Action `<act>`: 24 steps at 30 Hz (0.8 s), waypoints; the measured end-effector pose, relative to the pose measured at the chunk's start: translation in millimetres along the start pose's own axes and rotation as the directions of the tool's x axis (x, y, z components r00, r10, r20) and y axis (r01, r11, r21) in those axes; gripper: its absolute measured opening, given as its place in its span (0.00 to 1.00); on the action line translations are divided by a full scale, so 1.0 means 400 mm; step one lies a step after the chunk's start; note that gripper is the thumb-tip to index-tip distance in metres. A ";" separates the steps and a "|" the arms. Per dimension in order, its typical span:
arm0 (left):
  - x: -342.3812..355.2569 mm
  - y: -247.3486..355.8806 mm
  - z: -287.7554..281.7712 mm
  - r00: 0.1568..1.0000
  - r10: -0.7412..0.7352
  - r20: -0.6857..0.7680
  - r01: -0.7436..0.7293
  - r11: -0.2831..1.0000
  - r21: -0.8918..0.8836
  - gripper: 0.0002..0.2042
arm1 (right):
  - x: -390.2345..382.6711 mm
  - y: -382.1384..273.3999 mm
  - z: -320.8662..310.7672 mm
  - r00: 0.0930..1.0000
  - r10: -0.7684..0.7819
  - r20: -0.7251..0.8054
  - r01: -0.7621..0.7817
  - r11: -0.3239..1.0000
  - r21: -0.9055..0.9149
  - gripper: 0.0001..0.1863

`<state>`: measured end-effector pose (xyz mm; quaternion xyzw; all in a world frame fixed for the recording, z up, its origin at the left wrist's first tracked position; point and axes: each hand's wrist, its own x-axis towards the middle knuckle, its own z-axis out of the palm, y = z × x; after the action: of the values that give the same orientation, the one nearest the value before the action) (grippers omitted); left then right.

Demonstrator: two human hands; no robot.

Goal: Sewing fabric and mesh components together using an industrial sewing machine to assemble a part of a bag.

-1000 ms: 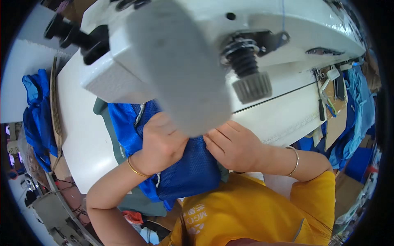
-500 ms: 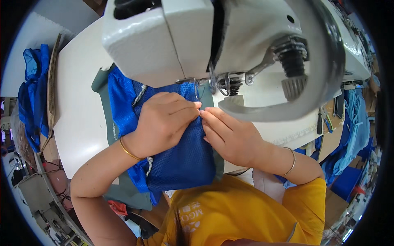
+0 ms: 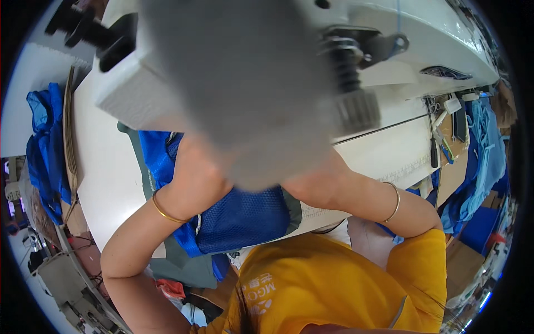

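A blue mesh fabric piece [image 3: 245,220] with a shiny blue edge and a pale cord lies under the head of a white sewing machine [image 3: 128,92]. Grey-green fabric [image 3: 186,270] shows beneath it and hangs over the table's front edge. My left hand [image 3: 201,172] rests on the blue piece, left of the machine's head. From the right, my right hand [image 3: 320,183] reaches to the same piece. A blurred grey machine part [image 3: 250,83] hides the fingers of both hands, and the needle area too.
The white table [image 3: 100,178] carries a printed ruler strip along its front. At the right lie a screwdriver [image 3: 433,147], small tools and light-blue fabric strips [image 3: 481,167]. Blue fabric [image 3: 47,150] hangs at the left beside a brown board [image 3: 69,145].
The view has shifted, and the blurred grey machine part now covers my fingers. Half a second ago my fingertips met on the blue mesh just in front of the needle area.
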<state>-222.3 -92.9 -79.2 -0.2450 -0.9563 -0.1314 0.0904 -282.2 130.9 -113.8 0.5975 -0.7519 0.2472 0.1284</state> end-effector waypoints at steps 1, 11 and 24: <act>-0.015 -0.005 0.016 0.998 0.026 -0.064 -0.027 0.999 -0.020 0.17 | 0.000 -0.005 -0.007 1.000 0.023 0.020 -0.024 0.999 0.031 0.14; 0.002 0.005 0.021 0.984 0.088 -0.156 -0.083 0.996 0.036 0.16 | -0.011 -0.001 -0.006 0.998 -0.053 -0.018 0.051 0.994 -0.096 0.16; -0.009 0.007 0.022 0.983 0.055 -0.176 -0.059 0.998 -0.020 0.14 | -0.008 -0.003 -0.015 0.999 -0.032 0.006 0.032 0.999 -0.001 0.17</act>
<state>-218.6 -89.4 -87.7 -0.2608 -0.9355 -0.1620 0.1748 -280.8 136.5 -110.2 0.6100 -0.7428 0.2431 0.1305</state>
